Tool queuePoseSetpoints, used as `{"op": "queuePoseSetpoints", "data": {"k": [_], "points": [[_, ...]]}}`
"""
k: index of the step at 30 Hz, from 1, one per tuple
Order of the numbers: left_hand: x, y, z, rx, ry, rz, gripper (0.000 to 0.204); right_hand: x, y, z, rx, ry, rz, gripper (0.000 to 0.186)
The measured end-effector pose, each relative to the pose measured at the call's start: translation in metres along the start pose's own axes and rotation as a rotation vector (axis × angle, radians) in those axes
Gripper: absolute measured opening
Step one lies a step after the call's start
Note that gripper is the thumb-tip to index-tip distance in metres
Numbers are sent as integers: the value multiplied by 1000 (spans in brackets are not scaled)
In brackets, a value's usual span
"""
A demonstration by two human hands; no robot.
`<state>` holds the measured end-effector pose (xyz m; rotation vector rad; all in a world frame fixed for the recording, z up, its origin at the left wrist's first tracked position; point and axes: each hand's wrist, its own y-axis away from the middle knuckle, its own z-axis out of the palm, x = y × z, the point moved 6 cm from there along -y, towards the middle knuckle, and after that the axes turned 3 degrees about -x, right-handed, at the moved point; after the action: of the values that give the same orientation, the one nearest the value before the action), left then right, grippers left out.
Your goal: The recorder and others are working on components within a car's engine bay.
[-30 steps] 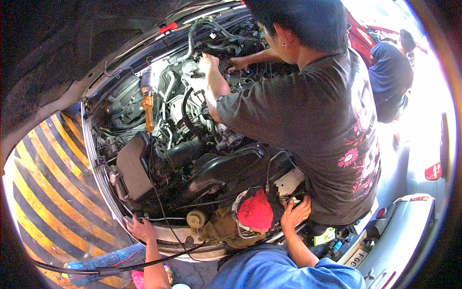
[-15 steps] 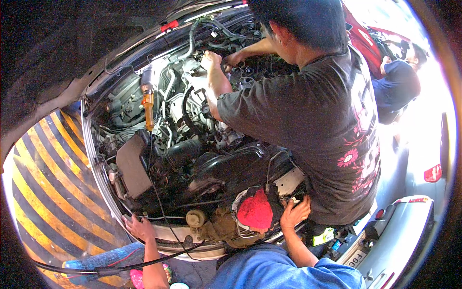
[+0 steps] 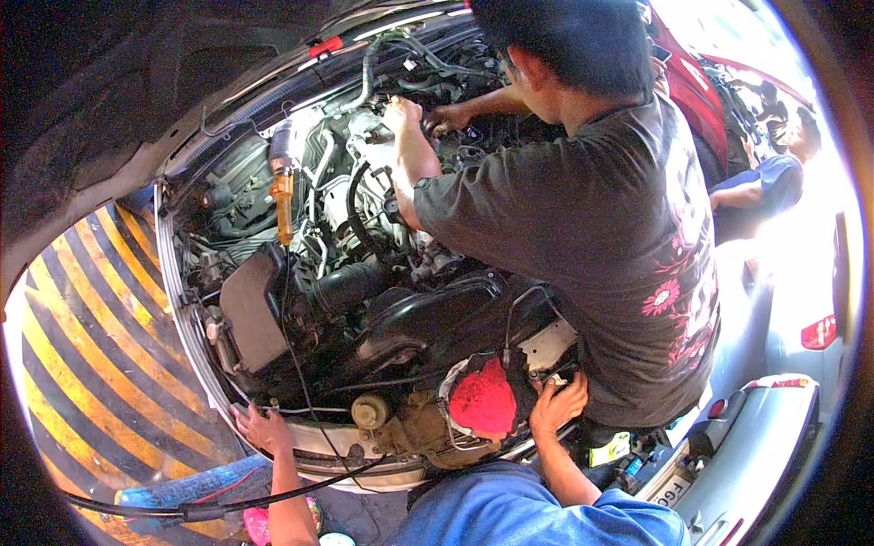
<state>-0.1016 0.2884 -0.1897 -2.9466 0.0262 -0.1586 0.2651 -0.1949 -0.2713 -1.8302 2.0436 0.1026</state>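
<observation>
My left hand (image 3: 261, 429) rests on the front edge of the engine bay (image 3: 173, 264), fingers spread, holding nothing I can see. My right hand (image 3: 558, 407) leans on the bay's near right edge, thumb and fingers apart. A small pale piece (image 3: 555, 378) shows by its fingertips, next to a light metal plate (image 3: 549, 346). Between my hands a rounded red thing (image 3: 483, 398) sits inside a pale rim. Beside it lies a brown cloth (image 3: 421, 430) over the edge. A round tan cap (image 3: 370, 412) stands close by.
A co-worker (image 3: 592, 209) in a dark shirt leans in from the right, both hands among the far engine parts. An orange work lamp (image 3: 283, 205) hangs there, its dark cord (image 3: 296, 364) running toward me. Left are yellow-striped floor (image 3: 91, 337) and a blue roll (image 3: 173, 496).
My hands keep their places. The co-worker's far hand has shifted slightly among the engine parts. A person in blue at the far right has changed posture.
</observation>
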Motion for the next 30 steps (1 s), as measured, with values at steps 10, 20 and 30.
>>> {"op": "queuePoseSetpoints", "data": {"k": [10,20,30], "points": [[0,0,0,-16,0,0,43,-1,-2,-1,-12,-3,0,61],[-2,-1,0,-6,-10,7,43,0,-2,1,-7,-4,-1,61],[-5,-2,3,9,15,3,44,1,-1,2,-1,8,-5,62]]}}
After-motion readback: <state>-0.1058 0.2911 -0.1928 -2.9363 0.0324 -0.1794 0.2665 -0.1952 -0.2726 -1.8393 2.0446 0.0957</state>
